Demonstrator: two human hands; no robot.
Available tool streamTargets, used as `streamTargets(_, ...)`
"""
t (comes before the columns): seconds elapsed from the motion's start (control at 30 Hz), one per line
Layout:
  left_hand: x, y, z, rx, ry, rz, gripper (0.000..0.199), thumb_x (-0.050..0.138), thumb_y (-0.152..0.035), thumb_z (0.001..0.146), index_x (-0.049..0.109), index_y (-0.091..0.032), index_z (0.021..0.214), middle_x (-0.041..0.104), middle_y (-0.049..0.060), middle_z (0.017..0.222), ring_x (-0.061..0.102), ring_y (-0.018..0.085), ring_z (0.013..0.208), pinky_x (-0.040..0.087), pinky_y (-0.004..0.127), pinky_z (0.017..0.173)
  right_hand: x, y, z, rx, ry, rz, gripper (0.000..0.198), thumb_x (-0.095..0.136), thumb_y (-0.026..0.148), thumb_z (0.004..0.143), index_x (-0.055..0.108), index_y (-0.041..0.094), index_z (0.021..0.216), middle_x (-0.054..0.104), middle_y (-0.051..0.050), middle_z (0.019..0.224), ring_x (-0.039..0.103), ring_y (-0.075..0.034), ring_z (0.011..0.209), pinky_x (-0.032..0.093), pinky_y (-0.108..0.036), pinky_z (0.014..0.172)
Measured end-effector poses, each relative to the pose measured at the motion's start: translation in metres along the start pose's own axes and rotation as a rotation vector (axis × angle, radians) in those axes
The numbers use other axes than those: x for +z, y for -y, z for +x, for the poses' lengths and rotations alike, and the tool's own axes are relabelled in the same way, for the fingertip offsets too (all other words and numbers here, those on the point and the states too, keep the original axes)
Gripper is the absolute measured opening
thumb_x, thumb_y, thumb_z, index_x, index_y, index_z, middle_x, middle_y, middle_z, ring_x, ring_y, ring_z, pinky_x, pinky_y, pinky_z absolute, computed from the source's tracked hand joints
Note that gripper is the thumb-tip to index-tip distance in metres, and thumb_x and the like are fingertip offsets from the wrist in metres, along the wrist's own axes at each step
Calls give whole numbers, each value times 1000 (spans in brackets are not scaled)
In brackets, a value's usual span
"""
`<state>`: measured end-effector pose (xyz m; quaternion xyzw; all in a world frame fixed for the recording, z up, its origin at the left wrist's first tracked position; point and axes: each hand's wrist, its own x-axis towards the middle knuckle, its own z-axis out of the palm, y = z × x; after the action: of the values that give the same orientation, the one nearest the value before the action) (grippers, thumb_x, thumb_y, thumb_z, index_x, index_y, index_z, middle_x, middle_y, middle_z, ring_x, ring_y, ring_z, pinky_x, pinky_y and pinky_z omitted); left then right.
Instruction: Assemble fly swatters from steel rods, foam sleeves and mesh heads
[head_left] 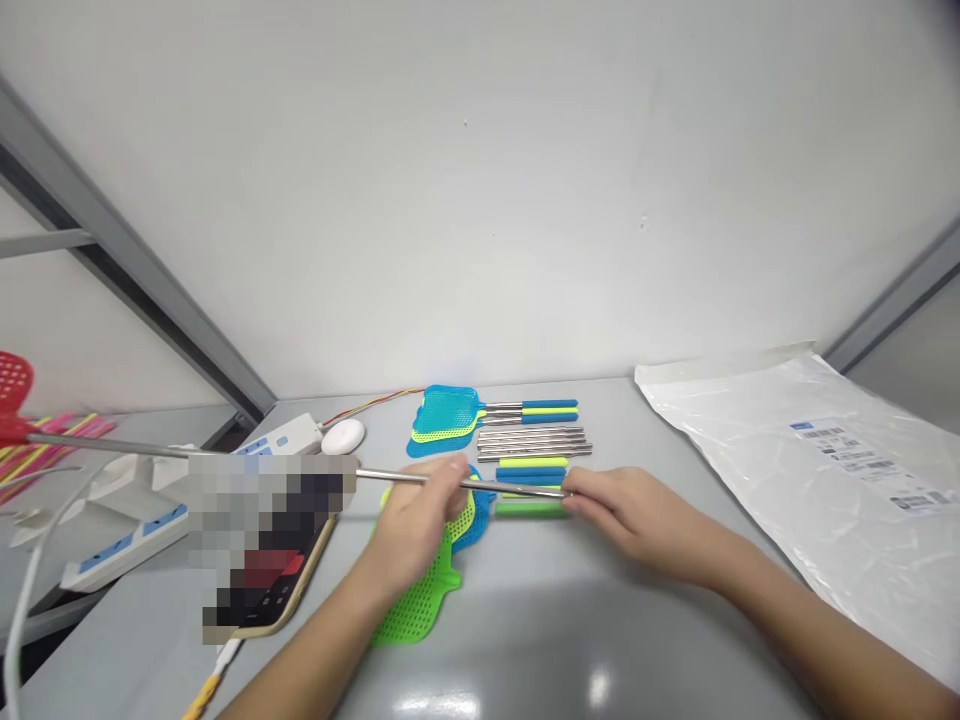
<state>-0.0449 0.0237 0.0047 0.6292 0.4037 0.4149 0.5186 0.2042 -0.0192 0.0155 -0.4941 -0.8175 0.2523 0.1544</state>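
Observation:
Between my hands runs the extended metal rod (510, 487) of a fly swatter, its red head (13, 390) far out at the left edge. My left hand (409, 535) is closed round the rod's middle, above loose green (412, 612) and blue (478, 532) swatter heads. Fingers of my right hand (637, 520) pinch the rod's right end, which they hide. Just left of those fingertips lie loose handles, among them a blue handle (531, 475) and a green handle (531, 510); whether I touch the green one I cannot tell. Behind them are several bare metal rods (534, 444).
Assembled swatters (450, 408) lie stacked at the back. To the left are a partly blurred phone (304, 560), a power strip (127, 550), a white round disc (343, 437) and cables. A white plastic mailer (750, 430) covers the table's right side. A wall stands behind.

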Motion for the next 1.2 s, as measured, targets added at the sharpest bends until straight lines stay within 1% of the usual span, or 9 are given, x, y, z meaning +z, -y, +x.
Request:
streamTargets(0.1, -21, -8, 8, 75, -135, -107, 43, 45, -37, 93, 27, -22, 56, 20, -5, 55, 20, 12, 52, 21, 29, 50, -9, -7, -2, 12, -24, -16, 32, 28, 41, 101, 54, 25, 92, 61, -1, 79, 54, -17, 70, 34, -28, 64)
streamTargets(0.2, -32, -18, 11, 134, -212, -150, 44, 46, -33, 91, 26, -21, 54, 20, -5, 53, 21, 12, 50, 23, 28, 48, -13, -9, -4, 16, -43, -23, 33, 28, 42, 101, 55, 25, 95, 63, -2, 82, 55, -18, 72, 35, -30, 66)
streamTargets(0.43, -17, -19, 8, 232, -382, -193, 44, 45, -31, 92, 27, -20, 53, 21, -4, 53, 23, 11, 49, 26, 27, 48, -7, -7, -7, 40, -59, -91, 33, 27, 42, 101, 54, 25, 93, 63, -1, 79, 55, -18, 68, 31, -29, 61)
streamTargets(0.53, -7, -10, 1, 202, -298, -170, 45, 44, -39, 94, 32, -20, 56, 24, -4, 54, 27, 12, 52, 27, 27, 51, -5, -5, -7, 45, -65, -140, 33, 27, 42, 101, 52, 24, 90, 60, 0, 75, 52, -17, 63, 29, -29, 59)
streamTargets(0.7, 8, 2, -9, 39, 75, -12, 43, 45, -43, 95, 38, -20, 59, 32, -3, 57, 29, 12, 55, 25, 28, 53, -1, -3, -7, -14, -50, -160, 32, 29, 41, 101, 54, 23, 91, 60, -1, 75, 52, -16, 63, 28, -28, 58)
streamTargets(0.77, 13, 4, -9, 8, 160, 20, 45, 42, -43, 96, 36, -20, 58, 32, -3, 56, 30, 12, 54, 24, 28, 53, 0, -5, -6, -19, -40, -162, 32, 30, 41, 101, 55, 23, 93, 61, -1, 75, 53, -16, 63, 27, -28, 58)
streamTargets(0.83, 15, 4, -7, -19, 173, -4, 45, 41, -43, 96, 33, -20, 58, 29, -4, 56, 27, 11, 52, 22, 28, 52, 0, -7, -5, -17, -36, -161, 31, 31, 42, 100, 56, 23, 94, 62, -1, 76, 54, -16, 65, 28, -28, 58)
streamTargets(0.97, 8, -3, -2, -28, 84, 21, 45, 42, -44, 94, 30, -21, 58, 24, -5, 55, 20, 11, 51, 17, 28, 50, -6, -12, -4, 5, -46, -136, 32, 33, 43, 100, 57, 24, 93, 63, 0, 78, 55, -16, 66, 31, -27, 59)
streamTargets(1.2, 2, -5, 0, 13, 42, 146, 48, 43, -48, 94, 34, -20, 56, 31, -3, 56, 28, 12, 55, 24, 28, 53, -20, -15, -6, -12, -50, -53, 29, 37, 41, 99, 59, 25, 90, 66, -1, 80, 58, -16, 68, 36, -26, 60)
